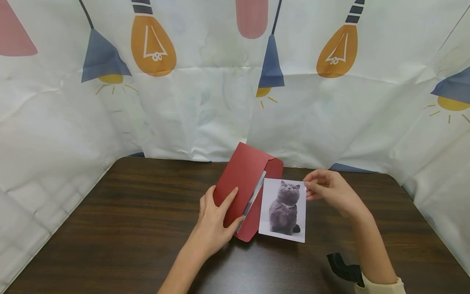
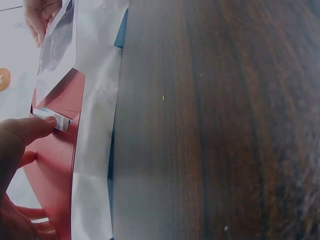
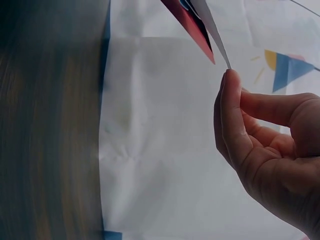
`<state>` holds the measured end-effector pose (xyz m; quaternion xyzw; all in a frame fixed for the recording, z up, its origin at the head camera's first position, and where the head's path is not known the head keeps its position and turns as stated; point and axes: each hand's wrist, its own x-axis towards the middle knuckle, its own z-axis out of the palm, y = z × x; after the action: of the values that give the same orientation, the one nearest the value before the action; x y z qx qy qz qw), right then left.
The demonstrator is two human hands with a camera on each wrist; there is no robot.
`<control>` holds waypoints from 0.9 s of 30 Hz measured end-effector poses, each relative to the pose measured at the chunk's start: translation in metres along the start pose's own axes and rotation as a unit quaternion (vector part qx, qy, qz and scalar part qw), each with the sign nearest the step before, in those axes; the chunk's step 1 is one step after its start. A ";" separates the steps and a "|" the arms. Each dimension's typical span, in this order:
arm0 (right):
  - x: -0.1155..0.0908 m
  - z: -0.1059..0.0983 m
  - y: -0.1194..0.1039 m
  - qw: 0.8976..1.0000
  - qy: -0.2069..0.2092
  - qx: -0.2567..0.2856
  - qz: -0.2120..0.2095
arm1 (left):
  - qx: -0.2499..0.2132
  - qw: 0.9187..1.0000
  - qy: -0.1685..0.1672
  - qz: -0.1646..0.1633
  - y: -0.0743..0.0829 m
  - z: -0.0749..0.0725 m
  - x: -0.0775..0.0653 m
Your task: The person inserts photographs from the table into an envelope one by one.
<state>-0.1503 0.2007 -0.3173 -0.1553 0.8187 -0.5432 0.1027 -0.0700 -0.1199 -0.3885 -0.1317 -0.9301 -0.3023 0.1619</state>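
Observation:
My left hand (image 1: 214,226) holds a red envelope (image 1: 240,173) tilted above the dark table, fingers spread over its front and thumb at its opening. The flap (image 1: 274,169) is unfolded to the right. Inside the opening shows the edge of more printed paper (image 1: 254,196); in the left wrist view the thumb lies right by that paper (image 2: 59,121). My right hand (image 1: 327,190) pinches the upper right corner of a photo card (image 1: 265,220) with a grey cat on white. The card stands just outside the envelope, overlapping its flap in the head view.
The dark wooden table (image 1: 110,228) has rounded far corners. A white sheet (image 1: 205,114) printed with lamps and bulbs hangs behind and along both sides. A black strap (image 1: 343,267) sticks out at the right wrist, near a pale sleeve (image 1: 382,287).

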 end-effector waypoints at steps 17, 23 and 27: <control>0.003 0.006 0.001 1.000 0.003 0.013 0.006 | -0.006 1.000 0.002 0.019 0.002 0.002 0.000; 0.006 0.012 0.001 1.000 0.003 0.025 0.011 | -0.004 1.000 0.006 0.025 0.002 0.002 0.000; 0.007 0.016 0.001 0.999 0.001 0.031 0.014 | -0.004 1.000 0.009 0.029 0.002 0.003 -0.001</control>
<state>-0.1516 0.1851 -0.3247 -0.1404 0.8037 -0.5669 0.1141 -0.0695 -0.1166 -0.3904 -0.1561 -0.9231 -0.3028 0.1786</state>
